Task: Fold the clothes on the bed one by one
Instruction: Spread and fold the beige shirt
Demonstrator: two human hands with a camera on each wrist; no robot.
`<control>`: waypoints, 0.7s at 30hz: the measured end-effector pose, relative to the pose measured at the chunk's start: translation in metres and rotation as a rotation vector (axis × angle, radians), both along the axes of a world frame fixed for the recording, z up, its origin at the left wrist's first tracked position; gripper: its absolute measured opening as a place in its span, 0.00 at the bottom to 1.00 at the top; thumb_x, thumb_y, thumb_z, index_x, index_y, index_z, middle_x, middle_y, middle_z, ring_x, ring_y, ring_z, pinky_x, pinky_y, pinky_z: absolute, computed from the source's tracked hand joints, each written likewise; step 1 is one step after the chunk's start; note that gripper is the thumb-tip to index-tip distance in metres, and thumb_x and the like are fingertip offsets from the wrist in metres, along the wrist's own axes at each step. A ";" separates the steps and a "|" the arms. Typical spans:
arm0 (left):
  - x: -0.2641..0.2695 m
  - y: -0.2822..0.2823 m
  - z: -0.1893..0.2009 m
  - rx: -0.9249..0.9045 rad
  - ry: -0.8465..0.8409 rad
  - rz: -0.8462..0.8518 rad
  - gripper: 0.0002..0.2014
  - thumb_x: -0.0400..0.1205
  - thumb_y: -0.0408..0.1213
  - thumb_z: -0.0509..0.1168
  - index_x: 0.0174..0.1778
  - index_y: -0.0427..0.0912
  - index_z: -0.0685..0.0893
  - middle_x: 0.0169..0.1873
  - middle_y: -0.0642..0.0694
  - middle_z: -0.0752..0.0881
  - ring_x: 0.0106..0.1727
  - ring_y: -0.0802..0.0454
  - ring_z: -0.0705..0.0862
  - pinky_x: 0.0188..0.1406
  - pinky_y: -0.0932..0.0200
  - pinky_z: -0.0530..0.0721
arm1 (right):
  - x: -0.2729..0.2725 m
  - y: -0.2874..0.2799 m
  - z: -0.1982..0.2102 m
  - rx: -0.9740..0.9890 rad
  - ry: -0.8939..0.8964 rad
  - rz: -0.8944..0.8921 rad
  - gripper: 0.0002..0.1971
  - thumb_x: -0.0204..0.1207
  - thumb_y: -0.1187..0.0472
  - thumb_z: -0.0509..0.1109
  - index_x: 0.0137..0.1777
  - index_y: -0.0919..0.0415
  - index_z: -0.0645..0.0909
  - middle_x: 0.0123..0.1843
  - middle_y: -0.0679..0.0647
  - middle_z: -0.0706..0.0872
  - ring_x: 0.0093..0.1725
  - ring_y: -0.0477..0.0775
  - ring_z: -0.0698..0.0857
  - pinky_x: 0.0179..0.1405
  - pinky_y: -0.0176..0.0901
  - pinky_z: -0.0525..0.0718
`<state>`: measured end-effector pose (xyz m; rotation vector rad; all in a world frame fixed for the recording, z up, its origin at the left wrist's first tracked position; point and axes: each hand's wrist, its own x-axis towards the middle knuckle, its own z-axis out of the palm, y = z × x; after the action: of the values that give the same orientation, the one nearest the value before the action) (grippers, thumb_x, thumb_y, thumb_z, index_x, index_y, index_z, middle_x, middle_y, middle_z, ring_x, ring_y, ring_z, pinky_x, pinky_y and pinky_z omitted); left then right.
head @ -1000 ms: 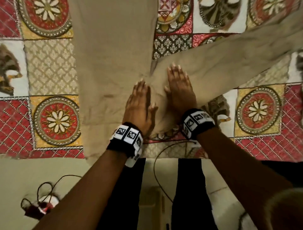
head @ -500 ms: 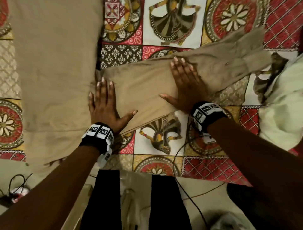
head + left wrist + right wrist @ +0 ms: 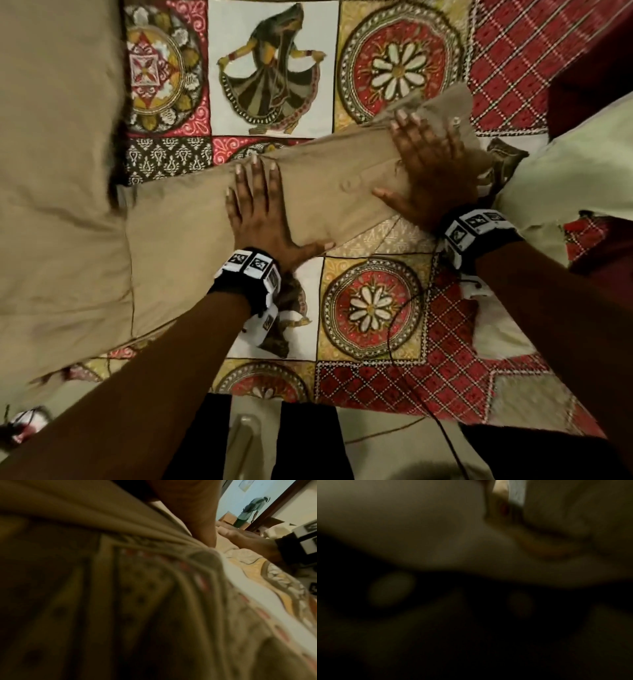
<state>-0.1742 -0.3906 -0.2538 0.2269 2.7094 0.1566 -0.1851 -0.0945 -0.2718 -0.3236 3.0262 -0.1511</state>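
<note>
Both palms have slid outward along the sleeve of the tan shirt point(image 3: 335, 192), smoothing it flat.

Half a second ago the left hand point(image 3: 259, 211) sat near the shirt's body and the right hand point(image 3: 432, 163) at mid-sleeve; now both lie nearer the buttoned cuff, fingers straight and released, pressing but grasping nothing. That suggests the sleeve is nearly ready to fold inward. The shirt lies spread on the patchwork bedspread point(image 3: 373, 308), its body left of the left hand, its sleeve running from there up to the right, cuff rumpled. A pale green garment point(image 3: 575, 171) waits beside the cuff.
</note>
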 end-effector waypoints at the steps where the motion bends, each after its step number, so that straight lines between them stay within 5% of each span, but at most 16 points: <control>1: 0.000 -0.001 -0.001 -0.002 -0.005 -0.002 0.74 0.56 0.90 0.55 0.88 0.42 0.42 0.88 0.38 0.42 0.87 0.34 0.40 0.83 0.30 0.43 | -0.001 0.001 -0.001 -0.014 0.006 0.009 0.48 0.81 0.26 0.55 0.89 0.60 0.56 0.90 0.56 0.58 0.89 0.56 0.55 0.85 0.71 0.53; 6: -0.005 0.002 -0.005 -0.010 -0.077 0.002 0.78 0.51 0.90 0.57 0.88 0.41 0.39 0.87 0.37 0.39 0.87 0.34 0.37 0.83 0.30 0.40 | -0.003 -0.003 0.004 -0.066 -0.075 0.011 0.48 0.81 0.26 0.55 0.90 0.60 0.53 0.91 0.57 0.56 0.90 0.56 0.55 0.86 0.69 0.49; 9: -0.006 0.002 -0.003 -0.009 -0.105 0.003 0.79 0.50 0.91 0.55 0.88 0.40 0.38 0.87 0.37 0.37 0.86 0.33 0.35 0.83 0.29 0.40 | -0.010 -0.006 0.016 -0.075 -0.121 -0.084 0.52 0.74 0.23 0.61 0.89 0.57 0.55 0.90 0.57 0.58 0.88 0.58 0.59 0.85 0.65 0.58; 12: -0.007 0.002 -0.003 -0.013 -0.089 0.012 0.80 0.49 0.92 0.54 0.88 0.40 0.38 0.87 0.37 0.37 0.86 0.34 0.35 0.83 0.29 0.43 | -0.009 0.009 0.034 -0.130 -0.061 -0.468 0.60 0.62 0.20 0.71 0.86 0.60 0.62 0.84 0.63 0.68 0.79 0.67 0.72 0.74 0.64 0.72; 16: -0.008 0.000 -0.002 0.026 -0.079 0.014 0.80 0.49 0.92 0.54 0.88 0.41 0.39 0.87 0.37 0.37 0.87 0.33 0.36 0.83 0.30 0.43 | -0.010 0.031 0.038 -0.313 -0.297 -0.882 0.55 0.55 0.35 0.87 0.78 0.60 0.70 0.75 0.64 0.76 0.74 0.69 0.76 0.72 0.67 0.77; 19: -0.006 -0.001 -0.002 0.053 -0.082 0.007 0.79 0.50 0.92 0.54 0.88 0.41 0.38 0.87 0.37 0.36 0.86 0.33 0.35 0.83 0.30 0.42 | -0.031 0.034 0.048 -0.536 -0.522 -1.051 0.48 0.48 0.35 0.90 0.67 0.55 0.79 0.60 0.57 0.89 0.54 0.62 0.90 0.50 0.58 0.89; 21: -0.007 -0.002 -0.001 0.048 -0.093 -0.008 0.78 0.51 0.91 0.55 0.87 0.41 0.36 0.86 0.37 0.35 0.86 0.33 0.34 0.83 0.29 0.41 | -0.040 0.032 0.058 -0.665 -0.623 -1.075 0.32 0.57 0.45 0.91 0.56 0.60 0.84 0.51 0.59 0.92 0.39 0.61 0.93 0.35 0.54 0.88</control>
<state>-0.1815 -0.3927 -0.2547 0.2381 2.6141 0.2240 -0.2254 -0.0622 -0.2136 1.1066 2.1084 -1.0673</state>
